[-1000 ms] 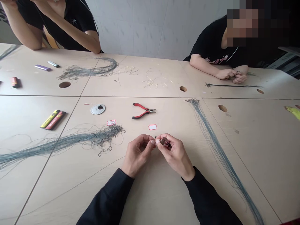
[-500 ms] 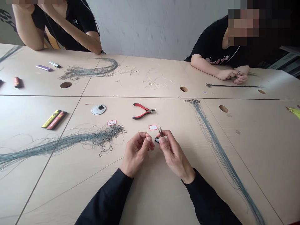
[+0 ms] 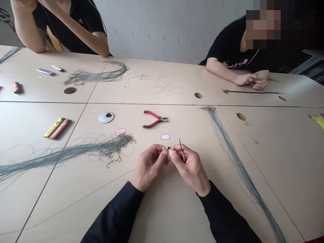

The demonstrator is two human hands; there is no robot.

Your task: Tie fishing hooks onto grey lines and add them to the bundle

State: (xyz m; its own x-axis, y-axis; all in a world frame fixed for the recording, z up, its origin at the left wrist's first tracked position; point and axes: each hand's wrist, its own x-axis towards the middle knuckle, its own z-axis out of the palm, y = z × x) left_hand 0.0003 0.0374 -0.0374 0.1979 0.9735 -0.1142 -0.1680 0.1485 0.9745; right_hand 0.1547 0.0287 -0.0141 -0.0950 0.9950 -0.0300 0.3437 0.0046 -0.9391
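My left hand (image 3: pixel 150 166) and my right hand (image 3: pixel 188 168) are close together above the middle of the table. The right hand holds a small pointed tool (image 3: pixel 182 151), metal with a pinkish part, its tip pointing up. A tiny dark piece (image 3: pixel 168 147) shows between the fingertips of my two hands, pinched by the left; its exact form is too small to tell. Just beyond my hands lies a small white label with a red border (image 3: pixel 165 136), and red-handled pliers (image 3: pixel 155 119) lie farther on.
A tangled grey-green line bundle with hooks (image 3: pixel 115 148) lies to the left, and a long line bundle (image 3: pixel 235 162) runs to the right. A co-worker's hands (image 3: pixel 251 81) work at the far right; another person's arm (image 3: pixel 83 37) rests far left.
My hands have moved closer together. The pointed tool now stands more upright in my right hand, and the tiny dark piece sits between my fingertips.
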